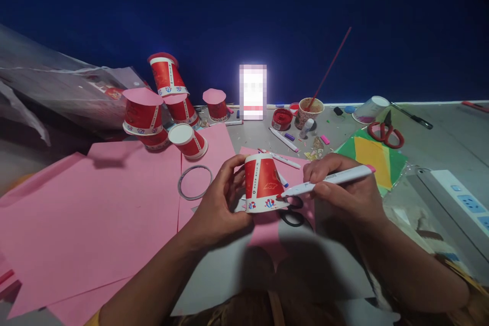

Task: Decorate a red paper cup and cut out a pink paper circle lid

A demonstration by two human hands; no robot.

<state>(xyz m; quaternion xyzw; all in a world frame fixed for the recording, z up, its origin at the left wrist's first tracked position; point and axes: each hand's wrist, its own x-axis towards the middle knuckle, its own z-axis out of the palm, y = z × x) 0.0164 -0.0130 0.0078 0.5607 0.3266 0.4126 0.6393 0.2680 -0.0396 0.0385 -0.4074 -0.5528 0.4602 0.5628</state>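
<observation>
My left hand (225,204) holds an upside-down red paper cup (264,178), its fingers round the cup's left side. Blue and red marks run along the white band at the cup's lower edge. In my right hand (336,188) is a white marker (334,179) with a pink end; its tip points left and touches or nearly touches that band. Behind and below the cup, black scissor handles (292,217) lie on pink paper. A grey tape ring (195,182) rests left of my left hand.
Pink sheets (99,224) cover the left side. Stacked red cups (143,114) stand at the back left. Further right are a paint jar (281,119), a cup with a stick (310,112), red-handled scissors (385,135) and a power strip (464,198).
</observation>
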